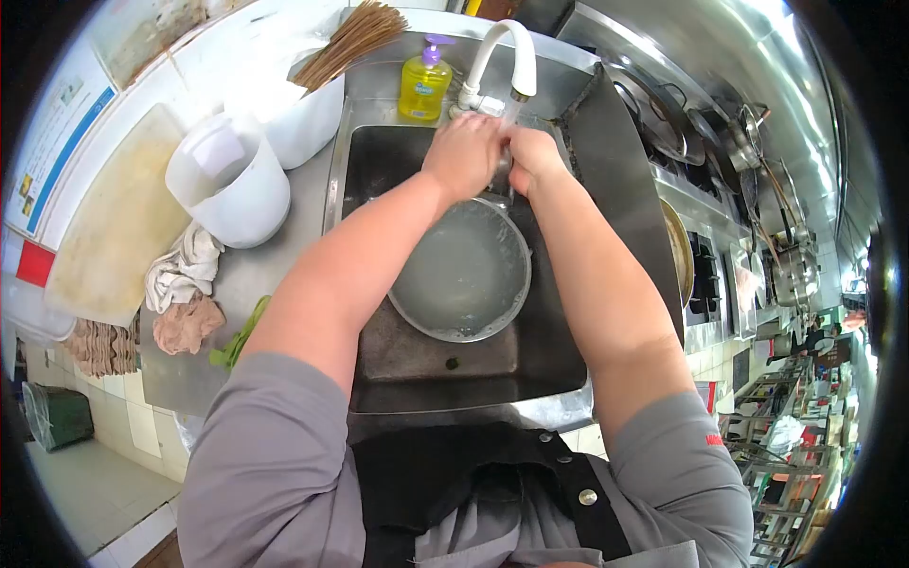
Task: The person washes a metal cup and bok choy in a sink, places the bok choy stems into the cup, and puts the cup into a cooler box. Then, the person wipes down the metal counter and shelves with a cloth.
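Both hands are together under the white faucet (519, 57), at the back of a metal sink (436, 364). Water runs from the spout onto them. My left hand (464, 156) has its fingers bent toward my right hand (532, 159), whose fingers are curled in. Whatever lies between them is hidden. Just below the hands, a round metal bowl (461, 270) of cloudy water rests in the sink. A yellow soap bottle (423, 87) with a purple pump stands behind my left hand.
Left of the sink are a white bucket (232, 194), another white container (308, 123) with a bamboo brush (355, 40), crumpled cloths (187, 270), a green leafy piece (240, 336) and a cutting board (118, 222). Pans (663, 114) and a stove (703, 275) stand to the right.
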A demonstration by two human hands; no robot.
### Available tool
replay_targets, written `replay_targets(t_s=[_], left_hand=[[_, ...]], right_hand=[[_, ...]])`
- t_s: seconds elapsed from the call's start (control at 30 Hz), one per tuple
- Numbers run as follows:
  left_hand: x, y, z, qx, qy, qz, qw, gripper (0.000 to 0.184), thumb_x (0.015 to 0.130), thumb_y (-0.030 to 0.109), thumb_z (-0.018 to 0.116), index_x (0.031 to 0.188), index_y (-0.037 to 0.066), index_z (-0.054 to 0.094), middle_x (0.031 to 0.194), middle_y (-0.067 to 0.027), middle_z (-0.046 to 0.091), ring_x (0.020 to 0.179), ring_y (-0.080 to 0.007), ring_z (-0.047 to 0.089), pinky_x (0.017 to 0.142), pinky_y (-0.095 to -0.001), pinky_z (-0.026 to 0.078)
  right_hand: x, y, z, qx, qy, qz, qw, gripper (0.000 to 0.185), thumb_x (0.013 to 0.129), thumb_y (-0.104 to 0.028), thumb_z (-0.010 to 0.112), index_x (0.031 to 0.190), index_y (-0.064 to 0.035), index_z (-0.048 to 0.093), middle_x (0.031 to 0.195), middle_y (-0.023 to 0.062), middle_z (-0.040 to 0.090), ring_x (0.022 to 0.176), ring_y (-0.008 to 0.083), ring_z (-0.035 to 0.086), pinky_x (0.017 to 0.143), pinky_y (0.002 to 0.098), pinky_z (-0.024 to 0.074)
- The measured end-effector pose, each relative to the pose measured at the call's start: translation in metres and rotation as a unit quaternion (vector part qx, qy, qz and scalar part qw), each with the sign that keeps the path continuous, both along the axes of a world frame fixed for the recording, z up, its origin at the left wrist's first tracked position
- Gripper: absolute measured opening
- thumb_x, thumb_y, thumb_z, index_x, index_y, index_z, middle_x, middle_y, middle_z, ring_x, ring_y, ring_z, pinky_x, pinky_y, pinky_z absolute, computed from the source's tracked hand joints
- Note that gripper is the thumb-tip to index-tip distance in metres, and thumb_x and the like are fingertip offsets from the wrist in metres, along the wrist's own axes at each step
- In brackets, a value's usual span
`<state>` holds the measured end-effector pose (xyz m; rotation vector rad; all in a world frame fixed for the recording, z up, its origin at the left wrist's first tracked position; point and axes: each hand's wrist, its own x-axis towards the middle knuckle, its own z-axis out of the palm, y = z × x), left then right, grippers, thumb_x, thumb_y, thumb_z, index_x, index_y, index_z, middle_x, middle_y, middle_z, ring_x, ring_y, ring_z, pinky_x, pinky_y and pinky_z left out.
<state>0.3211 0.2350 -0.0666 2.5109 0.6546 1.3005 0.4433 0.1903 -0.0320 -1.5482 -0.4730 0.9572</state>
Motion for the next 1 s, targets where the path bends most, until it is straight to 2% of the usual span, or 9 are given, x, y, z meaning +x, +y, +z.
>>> replay_targets(t_s=[0.1, 0.2, 0.47, 0.57, 0.6, 0.7, 0.83, 0.87, 1.0], left_hand=[[-0.002, -0.010, -0.016, 0.114, -0.027, 0.036, 0.992, 0.036, 0.098, 0.026, 0.047, 0.116, -0.002, 0.061, 0.121, -0.0212, 0.062, 0.115, -0.0393, 0.056, 0.099, -0.0460, 0.044], [-0.005, 0.001, -0.008, -0.238, 0.009, 0.040, 0.970, 0.039, 0.097, 0.026, 0.048, 0.125, 0.000, 0.056, 0.129, -0.0238, 0.057, 0.122, -0.0406, 0.051, 0.103, -0.0468, 0.041], [-0.007, -0.023, -0.061, -0.204, -0.134, 0.051, 0.968, 0.057, 0.097, 0.042, 0.054, 0.141, 0.007, 0.045, 0.141, -0.0211, 0.048, 0.130, -0.0359, 0.047, 0.108, -0.0414, 0.038], [-0.017, -0.018, -0.059, -0.712, -0.323, -0.172, 0.600, 0.064, 0.097, 0.055, 0.050, 0.144, 0.012, 0.044, 0.144, -0.0151, 0.047, 0.130, -0.0302, 0.047, 0.107, -0.0434, 0.038], [-0.021, -0.016, -0.056, -0.764, -0.282, -0.184, 0.550, 0.075, 0.093, 0.067, 0.046, 0.147, 0.014, 0.040, 0.144, -0.0104, 0.047, 0.129, -0.0289, 0.048, 0.105, -0.0525, 0.037], [-0.025, -0.019, -0.044, -0.786, -0.177, -0.132, 0.577, 0.085, 0.089, 0.069, 0.053, 0.149, 0.012, 0.034, 0.139, -0.0101, 0.051, 0.123, -0.0303, 0.053, 0.101, -0.0615, 0.037], [-0.024, -0.013, -0.041, -0.756, -0.233, -0.122, 0.600, 0.084, 0.088, 0.060, 0.059, 0.151, 0.016, 0.027, 0.136, -0.0106, 0.050, 0.109, -0.0287, 0.058, 0.093, -0.0587, 0.045], [-0.025, -0.013, -0.047, -0.745, -0.246, -0.108, 0.611, 0.081, 0.088, 0.056, 0.059, 0.150, 0.017, 0.026, 0.134, -0.0105, 0.051, 0.105, -0.0277, 0.060, 0.090, -0.0571, 0.048], [-0.032, -0.026, -0.052, -0.734, -0.233, -0.151, 0.620, 0.066, 0.088, 0.039, 0.057, 0.145, 0.020, 0.028, 0.121, -0.0115, 0.054, 0.082, -0.0261, 0.062, 0.080, -0.0523, 0.054]], right_hand=[[0.010, 0.005, -0.023, 0.049, 0.100, 0.020, 0.994, 0.029, 0.089, -0.008, 0.056, 0.115, 0.0050, 0.059, 0.110, 0.0147, 0.061, 0.101, 0.0247, 0.056, 0.087, 0.0409, 0.0454], [-0.027, -0.019, 0.002, 0.019, 0.033, 0.023, 0.999, 0.030, 0.090, -0.007, 0.054, 0.117, 0.0036, 0.058, 0.109, 0.0143, 0.061, 0.097, 0.0242, 0.057, 0.084, 0.0412, 0.0462], [0.011, -0.003, -0.023, -0.013, 0.008, 0.033, 0.999, 0.031, 0.090, -0.011, 0.056, 0.117, 0.0038, 0.059, 0.109, 0.0157, 0.062, 0.095, 0.0259, 0.059, 0.075, 0.0417, 0.0479], [0.004, -0.007, -0.014, -0.032, 0.026, 0.063, 0.997, 0.032, 0.090, -0.016, 0.059, 0.114, 0.0042, 0.062, 0.105, 0.0180, 0.064, 0.092, 0.0300, 0.063, 0.076, 0.0456, 0.0505], [-0.001, -0.006, -0.010, -0.030, 0.022, 0.079, 0.996, 0.032, 0.089, -0.018, 0.059, 0.112, 0.0050, 0.063, 0.105, 0.0204, 0.065, 0.092, 0.0316, 0.064, 0.078, 0.0460, 0.0508], [-0.006, -0.010, -0.003, -0.080, -0.254, 0.153, 0.952, 0.034, 0.089, -0.023, 0.060, 0.107, 0.0052, 0.064, 0.101, 0.0253, 0.068, 0.094, 0.0346, 0.067, 0.082, 0.0447, 0.0517], [-0.031, -0.034, 0.013, -0.076, -0.534, 0.345, 0.768, 0.032, 0.087, -0.025, 0.060, 0.104, 0.0014, 0.067, 0.098, 0.0253, 0.070, 0.097, 0.0356, 0.068, 0.083, 0.0412, 0.0527], [-0.026, -0.036, 0.008, -0.062, -0.487, 0.402, 0.773, 0.031, 0.085, -0.025, 0.059, 0.106, -0.0036, 0.070, 0.099, 0.0213, 0.071, 0.096, 0.0364, 0.069, 0.085, 0.0422, 0.0531], [-0.004, -0.019, 0.005, -0.115, -0.390, 0.140, 0.903, 0.032, 0.088, -0.027, 0.055, 0.098, -0.0029, 0.073, 0.100, 0.0256, 0.069, 0.098, 0.0388, 0.067, 0.089, 0.0438, 0.0523]])
